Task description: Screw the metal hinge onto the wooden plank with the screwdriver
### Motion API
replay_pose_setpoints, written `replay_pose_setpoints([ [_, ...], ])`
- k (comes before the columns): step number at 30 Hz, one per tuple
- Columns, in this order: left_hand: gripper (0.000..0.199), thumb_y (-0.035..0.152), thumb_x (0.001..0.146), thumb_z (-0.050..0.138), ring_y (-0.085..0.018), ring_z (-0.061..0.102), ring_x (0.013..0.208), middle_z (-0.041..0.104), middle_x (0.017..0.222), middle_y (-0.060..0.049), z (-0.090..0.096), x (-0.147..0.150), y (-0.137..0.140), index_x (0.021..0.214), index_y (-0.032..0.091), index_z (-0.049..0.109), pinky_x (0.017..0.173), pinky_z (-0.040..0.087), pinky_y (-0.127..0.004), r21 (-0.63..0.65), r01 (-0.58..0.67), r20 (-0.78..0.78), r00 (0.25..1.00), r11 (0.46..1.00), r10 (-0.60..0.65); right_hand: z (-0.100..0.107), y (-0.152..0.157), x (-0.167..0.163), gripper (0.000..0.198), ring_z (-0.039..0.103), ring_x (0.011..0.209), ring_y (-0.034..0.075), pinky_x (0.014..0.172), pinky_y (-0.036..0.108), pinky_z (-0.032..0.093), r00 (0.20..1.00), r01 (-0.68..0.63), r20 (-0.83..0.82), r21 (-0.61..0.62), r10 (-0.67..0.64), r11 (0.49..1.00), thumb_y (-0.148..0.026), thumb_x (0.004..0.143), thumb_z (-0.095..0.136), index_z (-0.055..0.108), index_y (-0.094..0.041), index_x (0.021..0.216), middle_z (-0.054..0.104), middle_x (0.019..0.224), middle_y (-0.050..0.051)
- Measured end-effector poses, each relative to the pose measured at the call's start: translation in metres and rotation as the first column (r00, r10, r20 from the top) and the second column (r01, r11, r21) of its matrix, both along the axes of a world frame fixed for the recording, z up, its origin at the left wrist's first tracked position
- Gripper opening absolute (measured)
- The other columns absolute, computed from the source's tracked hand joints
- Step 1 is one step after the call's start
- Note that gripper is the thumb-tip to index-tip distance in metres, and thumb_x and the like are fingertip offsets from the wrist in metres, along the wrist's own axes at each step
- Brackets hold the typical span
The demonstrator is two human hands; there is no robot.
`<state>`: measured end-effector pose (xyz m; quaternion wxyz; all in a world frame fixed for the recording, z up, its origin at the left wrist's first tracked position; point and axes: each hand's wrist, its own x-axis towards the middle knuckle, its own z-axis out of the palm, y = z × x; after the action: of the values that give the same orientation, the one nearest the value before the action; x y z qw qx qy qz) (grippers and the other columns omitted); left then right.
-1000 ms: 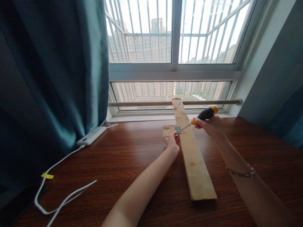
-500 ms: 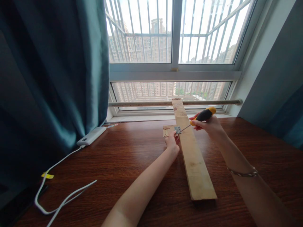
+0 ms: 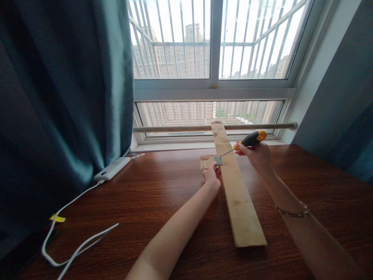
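Observation:
A long pale wooden board (image 3: 240, 198) lies lengthwise over the dark table, with a small wooden piece (image 3: 205, 161) against its left side. Across the joint between them sits a small metal hinge (image 3: 218, 160). My left hand (image 3: 212, 175) is closed at the hinge's lower left, its fingertips on the hinge and the small piece; the fingers' undersides are hidden. In my right hand (image 3: 256, 153) is a yellow-and-black screwdriver (image 3: 253, 139), slanting down to the left. Its tip meets the hinge's upper right corner.
A white power strip (image 3: 112, 169) lies by the blue curtain (image 3: 67, 77) at the left, with a white cable (image 3: 78, 249) looping toward the front. Beyond the table's far edge, a horizontal rail (image 3: 175, 128) crosses the window, close to the board's far end.
The screwdriver's tip has shifted from the hinge's lower right up to its upper right corner, my right hand turning with it. My left hand, the hinge and the board stay in place.

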<state>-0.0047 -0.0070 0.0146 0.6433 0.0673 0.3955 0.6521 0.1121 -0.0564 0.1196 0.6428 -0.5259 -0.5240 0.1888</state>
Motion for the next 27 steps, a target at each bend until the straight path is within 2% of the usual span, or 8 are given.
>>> replay_pose_setpoints([
  [4,0.016,0.009,0.064,0.064,-0.011,0.056,0.048,0.060,0.057,0.001,0.004,0.000,-0.003,0.068,0.016,0.050,0.049,0.046,-0.023,-0.003,0.008,0.004,1.000,1.000,-0.008,-0.002,0.001,0.000,0.029,0.071,0.058,0.025,0.051,0.029,0.061,1.000,0.007,-0.002,0.052,-0.007,0.999,-0.035,0.065,0.075,0.072,-0.008,0.077,0.073,0.069,0.011],
  [10,0.017,0.008,0.064,0.064,-0.011,0.056,0.048,0.059,0.056,0.001,0.001,0.001,0.000,0.070,0.016,0.050,0.049,0.046,-0.023,-0.005,0.001,0.011,1.000,1.000,-0.001,-0.008,0.007,0.002,0.029,0.070,0.058,0.025,0.051,0.029,0.061,0.999,-0.031,-0.015,0.026,0.031,0.999,-0.036,0.063,0.076,0.071,-0.011,0.076,0.073,0.069,0.009],
  [14,0.019,0.009,0.063,0.066,-0.011,0.055,0.047,0.059,0.056,0.001,0.000,0.001,0.000,0.071,0.016,0.050,0.049,0.046,-0.023,-0.009,-0.001,0.009,1.000,1.000,0.001,-0.008,0.008,0.004,0.032,0.070,0.057,0.025,0.050,0.030,0.060,1.000,-0.012,0.016,0.026,0.011,1.000,-0.040,0.061,0.077,0.071,-0.012,0.076,0.073,0.070,0.008],
  [17,0.018,0.010,0.064,0.065,-0.011,0.056,0.047,0.059,0.056,0.001,0.001,0.001,0.000,0.069,0.016,0.050,0.049,0.046,-0.023,-0.006,0.004,0.007,1.000,1.000,-0.004,-0.009,0.008,0.006,0.033,0.070,0.055,0.024,0.049,0.028,0.057,0.993,0.052,0.102,0.036,-0.056,0.998,-0.043,0.062,0.077,0.072,-0.013,0.073,0.073,0.066,0.007],
  [22,0.016,0.009,0.064,0.064,-0.012,0.056,0.048,0.059,0.057,0.000,0.002,0.001,-0.001,0.068,0.016,0.050,0.048,0.046,-0.023,-0.012,0.006,-0.001,1.000,1.000,-0.006,-0.017,0.008,0.005,0.036,0.067,0.049,0.021,0.054,0.026,0.052,0.930,0.180,0.300,0.131,-0.212,0.975,-0.050,0.067,0.072,0.068,-0.016,0.054,0.065,0.047,0.002],
  [25,0.016,0.009,0.065,0.064,-0.011,0.055,0.047,0.058,0.056,0.000,0.002,0.000,0.000,0.068,0.016,0.050,0.048,0.046,-0.023,-0.011,0.005,-0.002,1.000,1.000,-0.005,-0.022,0.009,0.002,0.039,0.065,0.047,0.019,0.055,0.026,0.050,0.918,0.211,0.300,0.185,-0.260,0.960,-0.052,0.067,0.071,0.066,-0.017,0.051,0.064,0.045,0.001],
  [27,0.016,0.009,0.065,0.064,-0.011,0.055,0.047,0.058,0.056,0.001,0.001,0.000,0.000,0.067,0.016,0.050,0.048,0.045,-0.023,-0.011,0.004,-0.006,1.000,1.000,-0.004,-0.024,0.009,-0.001,0.038,0.065,0.047,0.019,0.053,0.025,0.049,0.934,0.219,0.242,0.195,-0.263,0.956,-0.051,0.067,0.072,0.066,-0.016,0.052,0.064,0.046,0.002],
])
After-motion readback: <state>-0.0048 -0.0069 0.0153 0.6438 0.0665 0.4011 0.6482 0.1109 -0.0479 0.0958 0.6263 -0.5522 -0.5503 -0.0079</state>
